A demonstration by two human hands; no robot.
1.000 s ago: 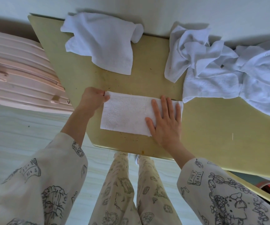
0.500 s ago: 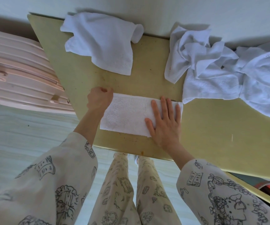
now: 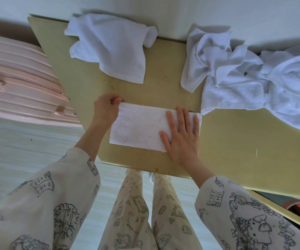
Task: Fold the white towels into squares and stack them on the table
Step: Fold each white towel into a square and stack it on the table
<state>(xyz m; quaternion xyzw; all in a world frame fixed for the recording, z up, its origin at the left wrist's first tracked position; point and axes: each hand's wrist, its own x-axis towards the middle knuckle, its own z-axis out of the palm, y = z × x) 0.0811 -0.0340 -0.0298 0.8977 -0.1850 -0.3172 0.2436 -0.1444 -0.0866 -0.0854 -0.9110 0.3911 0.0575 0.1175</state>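
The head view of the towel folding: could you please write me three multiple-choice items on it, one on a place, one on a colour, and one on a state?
1. Where does the half-folded towel lie?
A. at the table's near edge, between the two hands
B. on the pink suitcase
C. on the floor

2. What colour is the table top?
A. red
B. yellowish green
C. black

3. What is the right hand doing?
A. pinching a corner in the air
B. hanging idle beside the table
C. pressing flat on the towel with straight fingers

Answers:
1 A: it lies as a long strip near the edge, the left hand pinching its far left corner.
2 B: the bare top is a dull yellowish green.
3 C: the palm and spread fingers lie flat on the towel's right end.
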